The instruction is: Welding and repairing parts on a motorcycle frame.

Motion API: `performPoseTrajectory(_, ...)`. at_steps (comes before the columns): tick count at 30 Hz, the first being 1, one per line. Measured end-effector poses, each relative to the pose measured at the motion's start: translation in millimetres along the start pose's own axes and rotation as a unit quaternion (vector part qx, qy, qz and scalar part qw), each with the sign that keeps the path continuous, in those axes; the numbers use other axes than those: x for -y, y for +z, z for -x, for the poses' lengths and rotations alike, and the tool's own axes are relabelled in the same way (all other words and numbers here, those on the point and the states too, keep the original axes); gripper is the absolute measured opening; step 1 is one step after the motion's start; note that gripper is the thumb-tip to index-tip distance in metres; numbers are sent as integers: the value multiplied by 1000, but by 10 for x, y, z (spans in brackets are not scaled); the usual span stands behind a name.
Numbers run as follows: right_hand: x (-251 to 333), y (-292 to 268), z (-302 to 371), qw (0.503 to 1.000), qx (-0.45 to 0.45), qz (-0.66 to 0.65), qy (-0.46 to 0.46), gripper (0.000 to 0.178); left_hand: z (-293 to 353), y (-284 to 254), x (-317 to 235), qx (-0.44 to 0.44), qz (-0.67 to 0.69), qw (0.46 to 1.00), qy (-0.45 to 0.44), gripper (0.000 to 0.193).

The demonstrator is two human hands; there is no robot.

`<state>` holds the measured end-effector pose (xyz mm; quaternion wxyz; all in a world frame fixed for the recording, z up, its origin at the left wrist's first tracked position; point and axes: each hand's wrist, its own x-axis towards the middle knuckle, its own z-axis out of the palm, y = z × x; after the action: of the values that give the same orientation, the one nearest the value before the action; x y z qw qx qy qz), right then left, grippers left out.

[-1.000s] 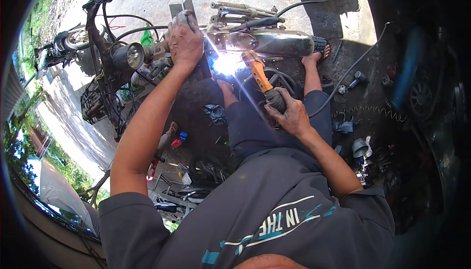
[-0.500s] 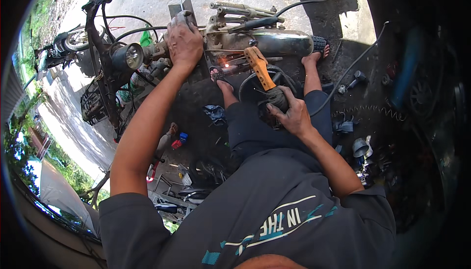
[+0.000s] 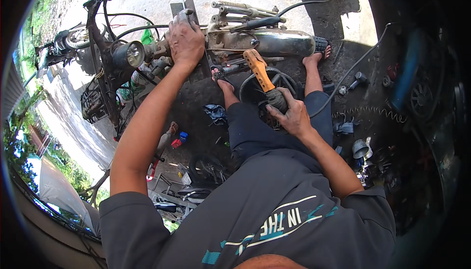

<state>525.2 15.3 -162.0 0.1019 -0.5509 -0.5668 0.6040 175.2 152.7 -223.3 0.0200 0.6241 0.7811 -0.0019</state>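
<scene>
My right hand [image 3: 293,114] is closed round the dark, wrapped grip of an orange welding electrode holder [image 3: 259,68], whose jaws point up and to the left. My left hand [image 3: 185,43] presses on a flat metal plate [image 3: 191,6], fingers curled over its upper part beside a motorcycle frame; the fingertips are partly hidden. To the right of that hand lies a chrome mudguard [image 3: 282,42] over a tyre. A dark round rim [image 3: 245,85] shows below the electrode holder. Whether a rod sits in the jaws is too small to tell.
A round headlight [image 3: 128,55] is fixed to the frame on the left. A black cable [image 3: 353,65] curves down past my right knee. On the dark floor at right lie a coiled spring [image 3: 375,112] and a metal cup [image 3: 360,147]. My bare foot [image 3: 314,59] is beside the tyre.
The bright orange glow and sparks near the frame have gone out. Both hands stay almost where they were, and the electrode holder has barely shifted.
</scene>
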Motion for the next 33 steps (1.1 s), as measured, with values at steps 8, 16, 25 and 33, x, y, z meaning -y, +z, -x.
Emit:
performPoseTrajectory(8, 21, -7, -22, 1000, 19, -10, 8, 57, -28, -73, -59, 55, -1, 998, -21, 37)
performPoseTrajectory(16, 42, -25, -37, 999, 26, -17, 17, 54, -6, -4, -30, 32, 9, 999, -17, 37)
performPoseTrajectory(25, 3, 1, -40, 1000, 19, -9, 9, 56, -28, -29, -48, 34, 23, 999, -22, 38)
performPoseTrajectory(33, -8, 34, -36, 1000, 0, -6, 7, 58, -13, -27, -38, 60, 33, 997, -35, 46)
